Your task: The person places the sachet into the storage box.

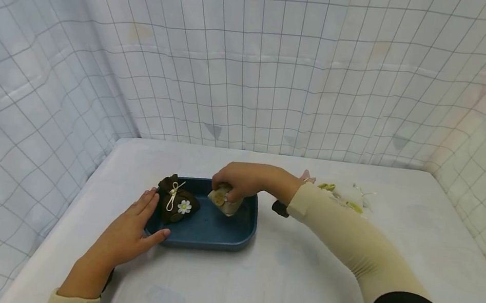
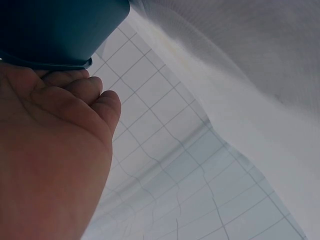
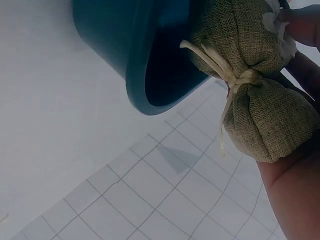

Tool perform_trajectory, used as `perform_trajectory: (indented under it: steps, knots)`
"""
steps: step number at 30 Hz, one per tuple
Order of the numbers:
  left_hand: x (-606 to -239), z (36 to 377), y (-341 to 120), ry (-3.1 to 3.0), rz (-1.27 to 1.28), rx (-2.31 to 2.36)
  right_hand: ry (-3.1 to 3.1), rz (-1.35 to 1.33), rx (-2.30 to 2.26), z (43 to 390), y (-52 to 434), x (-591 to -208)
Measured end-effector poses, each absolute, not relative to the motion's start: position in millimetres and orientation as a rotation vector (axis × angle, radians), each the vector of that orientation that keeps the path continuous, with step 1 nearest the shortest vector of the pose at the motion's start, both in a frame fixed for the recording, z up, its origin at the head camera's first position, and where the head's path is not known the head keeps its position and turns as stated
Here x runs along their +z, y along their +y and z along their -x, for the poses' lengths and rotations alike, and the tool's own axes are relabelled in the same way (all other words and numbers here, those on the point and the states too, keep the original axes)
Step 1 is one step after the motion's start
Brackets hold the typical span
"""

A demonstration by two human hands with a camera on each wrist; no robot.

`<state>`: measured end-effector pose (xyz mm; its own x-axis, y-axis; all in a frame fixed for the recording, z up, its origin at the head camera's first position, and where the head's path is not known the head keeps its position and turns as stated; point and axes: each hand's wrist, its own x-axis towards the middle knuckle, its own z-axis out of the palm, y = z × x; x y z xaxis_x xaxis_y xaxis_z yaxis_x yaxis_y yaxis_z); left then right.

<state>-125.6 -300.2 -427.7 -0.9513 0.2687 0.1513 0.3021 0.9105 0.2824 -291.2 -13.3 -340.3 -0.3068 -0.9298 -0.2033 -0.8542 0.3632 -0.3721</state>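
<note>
the right hand [image 1: 239, 179] is pinching a tied burlap pouch [image 3: 245, 75] over the blue tray [image 1: 213, 230]; the left hand [image 1: 129, 234], fingers flat, is bracing its rim. a loosening pinch is risking the pouch tumbling outside.

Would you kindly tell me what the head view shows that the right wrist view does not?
Only the head view shows the left hand resting open against the blue tray, the dark brown pouch with a white flower lying in it, and more small items on the table. Only the right wrist view shows the olive pouch's coarse weave and cream tie. Both show the tray and the right hand gripping the olive pouch.
</note>
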Motion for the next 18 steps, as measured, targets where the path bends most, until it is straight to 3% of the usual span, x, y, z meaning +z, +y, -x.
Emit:
perform_trajectory:
  steps: [18]
  knots:
    - [-428, 125, -301, -2.955, 0.454, -0.475, 2.165, 1.664, -0.074, 282, -52, -351]
